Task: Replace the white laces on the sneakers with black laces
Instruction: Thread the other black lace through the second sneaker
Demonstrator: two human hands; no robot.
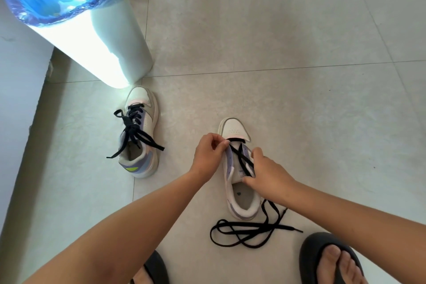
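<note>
Head view: on the tiled floor [299, 99], the left hand [208, 157] pinches the black lace [242, 161] at the near sneaker [239, 180] — the right hand [269, 175] grips its tongue, lace tails trailing toward the sandals [322, 253]; the laced sneaker [140, 131] stands beside the bin [92, 30]

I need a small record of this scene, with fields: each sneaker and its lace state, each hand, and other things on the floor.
left sneaker: stands alone on the floor, fully laced in black, ends loose
right sneaker: being laced, only the lowest eyelets threaded
black lace: crosses over the tongue, long slack coiled on the floor by the heel
left hand: pinches the lace near the toe-side eyelets
right hand: holds the sneaker's tongue area and lace
bin: white, blue liner, beyond the left sneaker
white laces: not in view
</note>
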